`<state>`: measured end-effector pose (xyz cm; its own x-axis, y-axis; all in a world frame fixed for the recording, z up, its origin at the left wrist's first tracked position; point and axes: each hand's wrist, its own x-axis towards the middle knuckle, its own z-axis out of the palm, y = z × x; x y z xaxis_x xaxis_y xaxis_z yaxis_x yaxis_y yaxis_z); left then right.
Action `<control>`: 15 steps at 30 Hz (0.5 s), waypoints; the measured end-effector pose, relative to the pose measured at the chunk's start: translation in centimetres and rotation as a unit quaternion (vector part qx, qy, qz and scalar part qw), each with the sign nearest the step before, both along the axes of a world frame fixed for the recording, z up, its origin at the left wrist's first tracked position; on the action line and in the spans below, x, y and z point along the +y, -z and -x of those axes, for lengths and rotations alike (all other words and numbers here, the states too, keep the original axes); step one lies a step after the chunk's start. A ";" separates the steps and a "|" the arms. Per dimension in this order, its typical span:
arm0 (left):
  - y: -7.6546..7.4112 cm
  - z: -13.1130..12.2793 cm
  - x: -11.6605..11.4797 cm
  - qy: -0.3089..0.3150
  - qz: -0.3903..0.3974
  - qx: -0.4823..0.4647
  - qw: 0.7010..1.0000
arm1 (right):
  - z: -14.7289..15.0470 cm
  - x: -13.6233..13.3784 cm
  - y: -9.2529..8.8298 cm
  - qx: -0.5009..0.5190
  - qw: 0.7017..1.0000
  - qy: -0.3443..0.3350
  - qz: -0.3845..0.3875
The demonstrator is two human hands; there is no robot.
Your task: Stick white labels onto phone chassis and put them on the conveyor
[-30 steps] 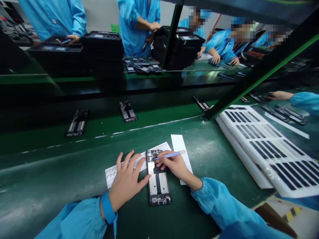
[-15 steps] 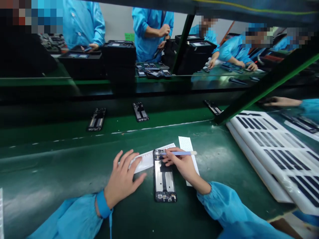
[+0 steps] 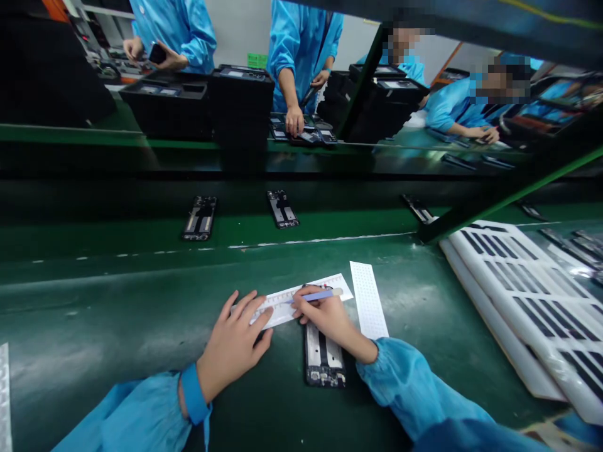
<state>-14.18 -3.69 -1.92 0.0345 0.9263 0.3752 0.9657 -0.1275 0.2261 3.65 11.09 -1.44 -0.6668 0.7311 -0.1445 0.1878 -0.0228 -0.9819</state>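
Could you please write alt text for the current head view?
A person's right hand holds a purple tool, its tip over a printed white strip, the left hand spread at the strip's left end. An opened phone lies on the green bench, partly hidden.

Electronics assembly workshop: open phone units (image 3: 282, 209) lie along the far side of the bench (image 3: 141, 351); beyond it, blue-coated workers (image 3: 285, 37) stand behind black bins (image 3: 176, 116).

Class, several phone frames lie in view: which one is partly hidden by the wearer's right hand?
The phone frame nearest the camera: the right hand covers its upper part. The others lie farther off, clear of that hand.
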 end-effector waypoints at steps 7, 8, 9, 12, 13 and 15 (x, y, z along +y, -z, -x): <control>0.1 0.1 0.0 0.003 -0.006 0.001 1.000 | 0.4 0.1 -0.1 0.027 1.000 -0.011 0.008; 0.0 0.1 0.0 0.005 -0.008 0.002 1.000 | 0.3 0.1 -0.3 0.040 0.999 -0.004 0.020; 0.0 0.1 0.1 0.006 -0.010 0.002 1.000 | 0.2 0.1 -0.5 0.053 0.998 0.004 0.031; -0.1 0.2 0.1 0.009 -0.012 0.001 1.000 | -0.6 -0.2 -1.2 0.077 0.996 0.034 0.041; -0.1 0.2 0.1 0.010 -0.011 0.001 1.000 | -1.0 -0.4 -1.4 0.079 0.995 0.045 0.034; 0.0 0.3 0.1 0.014 -0.011 0.003 1.000 | -1.6 -0.7 -1.6 0.069 0.996 0.054 0.018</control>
<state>-14.47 -3.63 -1.90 0.0626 0.9167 0.3947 0.9631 -0.1592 0.2170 5.24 10.40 0.21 -0.6000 0.7956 -0.0841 0.0464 -0.0704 -0.9964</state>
